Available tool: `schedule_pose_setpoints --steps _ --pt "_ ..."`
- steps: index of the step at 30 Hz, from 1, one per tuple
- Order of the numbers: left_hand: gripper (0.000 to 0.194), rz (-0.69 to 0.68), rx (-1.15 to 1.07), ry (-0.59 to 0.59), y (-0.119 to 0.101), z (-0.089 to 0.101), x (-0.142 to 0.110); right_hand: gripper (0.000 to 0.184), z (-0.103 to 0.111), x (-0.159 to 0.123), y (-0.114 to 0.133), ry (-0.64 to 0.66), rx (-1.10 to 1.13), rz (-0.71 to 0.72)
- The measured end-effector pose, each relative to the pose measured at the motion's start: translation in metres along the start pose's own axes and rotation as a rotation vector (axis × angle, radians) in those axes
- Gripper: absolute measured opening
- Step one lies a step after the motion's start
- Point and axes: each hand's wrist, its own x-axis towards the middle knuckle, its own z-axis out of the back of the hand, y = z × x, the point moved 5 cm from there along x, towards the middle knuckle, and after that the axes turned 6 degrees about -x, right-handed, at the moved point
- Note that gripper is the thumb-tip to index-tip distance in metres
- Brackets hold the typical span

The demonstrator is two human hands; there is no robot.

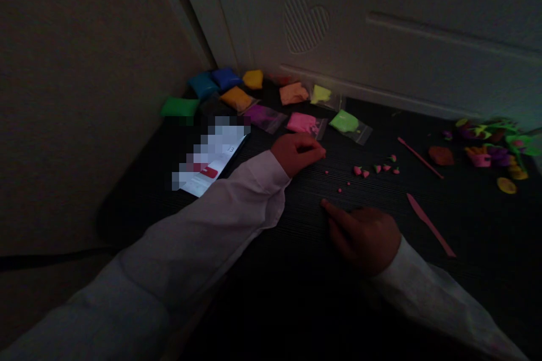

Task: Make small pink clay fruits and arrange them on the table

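Note:
My left hand hovers over the dark table just in front of the pink clay packet. Its thumb and forefinger are pinched together; whatever they hold is too small to make out. Lower and to the right, my right hand has its forefinger stretched out, with the tip at the tabletop and the other fingers curled under. Tiny pink clay balls lie between the two hands. Beyond them sits a cluster of small pink pieces with green tops, resembling strawberries.
A lit phone lies beside my left forearm. Several coloured clay packets line the back near the white panel. On the right are a pink clay knife, a thin pink stick, a brown lump and finished-looking clay figures.

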Motion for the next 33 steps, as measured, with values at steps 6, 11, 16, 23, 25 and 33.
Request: schedule_pose_setpoints --steps 6,11,16,23,25,33 --pt "0.02 -0.012 -0.004 -0.005 0.002 0.0 0.0 0.036 0.001 0.0 -0.007 -0.03 0.107 -0.053" --pt "0.019 -0.013 -0.011 -0.006 0.0 -0.001 0.0 0.034 0.002 0.0 -0.009 -0.068 0.193 -0.053" --pt "0.018 -0.002 -0.018 -0.013 0.0 0.0 0.0 0.026 0.006 0.002 -0.024 -0.141 0.49 -0.221" --pt "0.018 -0.015 -0.003 -0.009 0.0 0.0 -0.001 0.019 0.01 0.004 -0.037 -0.207 0.608 -0.326" --pt "0.019 -0.014 0.003 -0.007 -0.001 -0.001 -0.001 0.018 0.01 0.004 -0.038 -0.216 0.633 -0.329" --pt "0.02 -0.015 0.023 -0.001 0.001 0.0 -0.001 0.015 0.012 0.003 -0.042 -0.222 0.693 -0.385"
